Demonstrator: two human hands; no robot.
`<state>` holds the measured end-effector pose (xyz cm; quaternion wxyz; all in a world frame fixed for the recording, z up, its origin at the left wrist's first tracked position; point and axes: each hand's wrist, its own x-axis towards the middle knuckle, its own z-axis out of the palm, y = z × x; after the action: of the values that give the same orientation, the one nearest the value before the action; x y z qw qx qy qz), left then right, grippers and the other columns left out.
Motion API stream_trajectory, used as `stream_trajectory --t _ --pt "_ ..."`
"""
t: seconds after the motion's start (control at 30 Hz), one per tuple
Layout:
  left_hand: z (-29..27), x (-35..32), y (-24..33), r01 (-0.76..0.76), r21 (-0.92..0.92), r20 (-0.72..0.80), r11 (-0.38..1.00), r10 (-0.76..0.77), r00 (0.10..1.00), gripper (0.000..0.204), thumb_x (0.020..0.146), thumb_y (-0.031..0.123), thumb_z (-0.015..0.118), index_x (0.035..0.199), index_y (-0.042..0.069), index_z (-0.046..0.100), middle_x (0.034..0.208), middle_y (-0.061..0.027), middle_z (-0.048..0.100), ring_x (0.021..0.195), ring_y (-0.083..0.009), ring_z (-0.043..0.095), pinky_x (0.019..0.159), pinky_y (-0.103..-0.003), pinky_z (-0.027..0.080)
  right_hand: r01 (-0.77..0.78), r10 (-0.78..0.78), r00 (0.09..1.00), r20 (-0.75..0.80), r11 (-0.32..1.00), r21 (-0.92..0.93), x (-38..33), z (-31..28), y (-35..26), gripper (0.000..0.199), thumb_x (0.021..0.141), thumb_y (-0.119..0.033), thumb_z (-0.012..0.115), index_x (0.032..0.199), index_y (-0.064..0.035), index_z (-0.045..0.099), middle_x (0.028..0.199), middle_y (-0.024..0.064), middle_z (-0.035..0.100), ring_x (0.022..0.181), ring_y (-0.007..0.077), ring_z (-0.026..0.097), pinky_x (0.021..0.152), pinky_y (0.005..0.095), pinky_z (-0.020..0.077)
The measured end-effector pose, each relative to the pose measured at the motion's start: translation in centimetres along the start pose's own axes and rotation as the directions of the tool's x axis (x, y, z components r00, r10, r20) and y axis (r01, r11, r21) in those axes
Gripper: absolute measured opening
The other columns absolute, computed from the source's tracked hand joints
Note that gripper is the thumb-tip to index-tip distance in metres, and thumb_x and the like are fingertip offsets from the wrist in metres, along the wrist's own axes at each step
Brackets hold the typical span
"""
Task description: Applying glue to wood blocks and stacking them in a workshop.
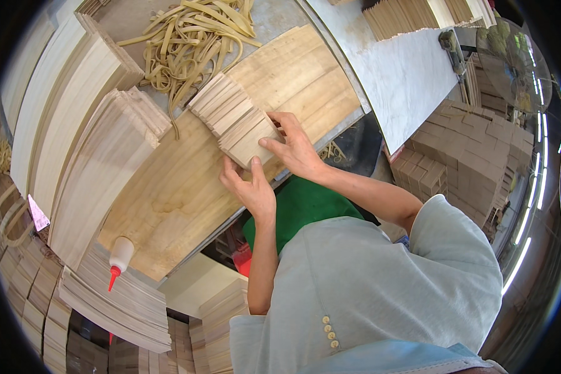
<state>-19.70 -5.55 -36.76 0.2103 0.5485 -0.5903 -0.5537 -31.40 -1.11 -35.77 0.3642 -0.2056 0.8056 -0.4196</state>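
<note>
Slats (234, 118), thin, light, slippery: your left hand (250, 187) and right hand (295, 146) clamp the stack's near end, so squeeze its flanks.

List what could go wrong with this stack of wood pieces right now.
1. The fanned row of thin pale wooden slats is gripped only at its near end by the left hand and right hand; the far slats may slide apart.
2. The tangled tan rubber bands touching the row's far end might snag.

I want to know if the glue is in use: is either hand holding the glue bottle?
No. Both the left hand and right hand rest on the stack of wooden slats; the glue bottle lies apart.
</note>
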Motion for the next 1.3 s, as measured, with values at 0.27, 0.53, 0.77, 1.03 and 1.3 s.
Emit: stream_trajectory --t 0.27,0.53,0.77,1.03,1.3 --pt "-0.4 -2.3 -0.6 -0.049 -0.104 0.029 0.993 0.052 0.998 0.054 0.09 0.005 0.061 0.137 -0.003 0.037 0.125 -0.0199 0.04 0.111 -0.0298 0.051 0.096 -0.041 0.042 -0.072 0.064 0.996 0.066 0.99 0.125 -1.9 -1.4 -0.1 0.055 0.085 -0.011 0.068 0.134 -0.0019 0.046 0.125 0.0131 0.045 0.118 0.0239 0.047 0.098 0.0372 0.042" --pt "-2.7 -2.7 -1.9 -0.065 -0.114 0.141 0.991 0.08 0.987 0.051 0.091 0.011 0.062 0.135 -0.003 0.04 0.119 -0.0168 0.048 0.108 -0.0249 0.053 0.092 -0.037 0.044 -0.39 0.219 0.913 0.345 0.717 0.578 -1.0 -5.4 3.3 0.055 0.081 -0.01 0.075 0.129 0.0013 0.052 0.112 0.0078 0.064 0.101 0.0163 0.059 0.095 0.0308 0.0444" --pt "-0.8 3.3 -1.9 0.014 0.228 -0.022 0.973 -0.009 1.0 0.045 0.083 0.017 0.073 0.117 -0.004 0.052 0.11 -0.0161 0.054 0.099 -0.0258 0.052 0.088 -0.038 0.043 -0.374 0.246 0.927 0.282 0.655 0.657 -0.2 -7.2 4.3 0.047 0.084 -0.008 0.071 0.126 0.0015 0.052 0.116 0.0073 0.059 0.109 0.0166 0.054 0.098 0.0314 0.0414" --pt "-0.4 4.4 -3.5 0.05 0.18 -0.035 0.982 -0.044 0.998 0.037 0.078 0.014 0.075 0.105 -0.003 0.057 0.094 -0.012 0.059 0.085 -0.022 0.054 0.08 -0.036 0.046 -0.383 0.192 0.92 0.341 0.617 0.688 -0.5 -7.9 5.0 0.052 0.08 -0.006 0.074 0.127 0.0005 0.051 0.117 0.0068 0.059 0.109 0.0162 0.054 0.098 0.031 0.0415" --pt "-0.2 4.8 -3.0 0.065 0.168 -0.049 0.984 -0.057 0.997 0.042 0.073 0.014 0.079 0.104 -0.003 0.057 0.088 -0.0111 0.063 0.074 -0.019 0.058 0.07 -0.033 0.049 -0.319 0.041 0.915 0.402 0.684 0.656 -0.9 -9.7 4.5 0.058 0.076 0.004 0.072 0.129 -0.0068 0.052 0.117 0.0036 0.06 0.111 0.0145 0.055 0.098 0.0312 0.0425"
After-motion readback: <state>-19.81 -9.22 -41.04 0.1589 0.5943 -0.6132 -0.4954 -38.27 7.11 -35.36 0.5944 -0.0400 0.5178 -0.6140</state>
